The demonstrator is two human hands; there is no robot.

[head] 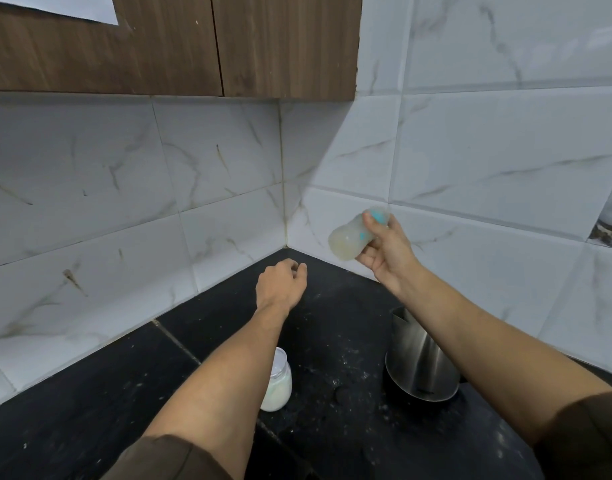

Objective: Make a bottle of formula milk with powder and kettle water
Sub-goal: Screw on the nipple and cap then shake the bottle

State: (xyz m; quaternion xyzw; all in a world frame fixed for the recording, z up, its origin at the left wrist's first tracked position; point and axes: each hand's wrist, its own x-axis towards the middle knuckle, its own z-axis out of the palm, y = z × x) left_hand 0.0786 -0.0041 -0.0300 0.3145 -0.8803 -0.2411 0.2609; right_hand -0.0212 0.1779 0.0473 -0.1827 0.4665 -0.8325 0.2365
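Note:
My right hand (pixel 384 249) grips a translucent baby bottle (pixel 349 239) with blue markings, held in the air on its side, its base pointing left; it looks motion-blurred and holds pale milky liquid. My left hand (pixel 280 282) hovers over the black counter (pixel 107 393) near the corner, fingers loosely curled, nothing in it. A glass jar of white powder (pixel 278 384) stands on the counter under my left forearm, partly hidden by it. A steel kettle (pixel 420 365) stands at the right beneath my right forearm.
White marble-look tiles (pixel 228 161) form the corner walls behind the counter. A brown wooden cabinet (pixel 193 46) hangs overhead at left. White specks of powder are scattered on the counter between jar and kettle.

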